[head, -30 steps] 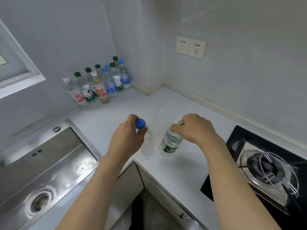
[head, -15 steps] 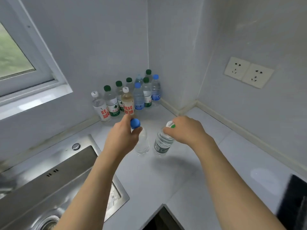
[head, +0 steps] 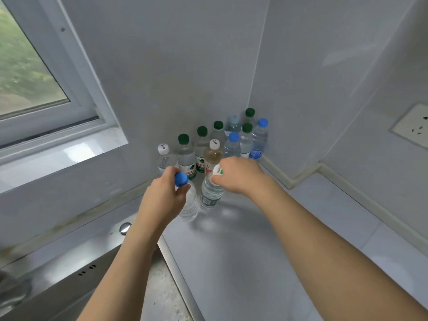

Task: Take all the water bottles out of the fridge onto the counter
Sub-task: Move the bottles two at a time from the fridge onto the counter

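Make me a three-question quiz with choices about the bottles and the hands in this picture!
1. Where do the grouped bottles stand?
A. in the sink
B. in the counter's corner
C. on the windowsill

2. What colour is the cap of the bottle in the left hand?
A. blue
B. red
C. yellow

3. What is the right hand doing?
A. resting flat
B. pointing at the window
C. gripping a bottle's top

Answers: B, they stand where the walls meet; A, a blue cap shows above the fingers; C, fingers wrap the white-capped bottle.
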Action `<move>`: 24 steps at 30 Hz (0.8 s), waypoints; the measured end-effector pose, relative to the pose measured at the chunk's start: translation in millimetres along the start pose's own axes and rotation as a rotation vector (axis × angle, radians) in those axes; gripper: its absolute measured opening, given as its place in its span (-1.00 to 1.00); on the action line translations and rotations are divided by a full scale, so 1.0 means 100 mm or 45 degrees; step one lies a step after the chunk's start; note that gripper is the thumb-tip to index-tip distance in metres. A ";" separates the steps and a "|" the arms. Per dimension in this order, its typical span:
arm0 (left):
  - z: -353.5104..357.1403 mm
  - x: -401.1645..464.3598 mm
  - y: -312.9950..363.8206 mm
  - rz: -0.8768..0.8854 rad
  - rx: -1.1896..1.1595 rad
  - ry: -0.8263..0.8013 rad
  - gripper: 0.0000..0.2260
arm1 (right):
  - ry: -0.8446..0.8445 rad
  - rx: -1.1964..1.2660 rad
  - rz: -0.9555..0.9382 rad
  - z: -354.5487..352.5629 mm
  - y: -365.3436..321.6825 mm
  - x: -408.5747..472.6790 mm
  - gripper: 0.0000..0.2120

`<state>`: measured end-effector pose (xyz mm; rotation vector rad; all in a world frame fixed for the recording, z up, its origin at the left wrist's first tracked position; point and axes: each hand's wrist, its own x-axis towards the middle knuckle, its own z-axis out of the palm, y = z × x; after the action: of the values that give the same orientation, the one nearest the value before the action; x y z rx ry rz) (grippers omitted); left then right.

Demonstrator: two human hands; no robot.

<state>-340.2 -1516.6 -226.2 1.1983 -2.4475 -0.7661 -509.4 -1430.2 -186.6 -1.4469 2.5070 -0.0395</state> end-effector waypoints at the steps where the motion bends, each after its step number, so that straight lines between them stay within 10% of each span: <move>1: 0.01 0.05 -0.03 0.002 -0.002 -0.005 -0.79 | -0.012 -0.019 -0.004 0.00 -0.03 0.08 -0.72; 24: 0.43 0.64 -0.46 0.125 0.004 0.222 -0.70 | 0.008 0.077 0.172 0.39 -0.36 0.92 -0.53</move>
<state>-370.7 -1576.6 -285.4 1.0882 -2.3452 -0.6040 -513.8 -1523.9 -237.7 -1.2543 2.5788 -0.0946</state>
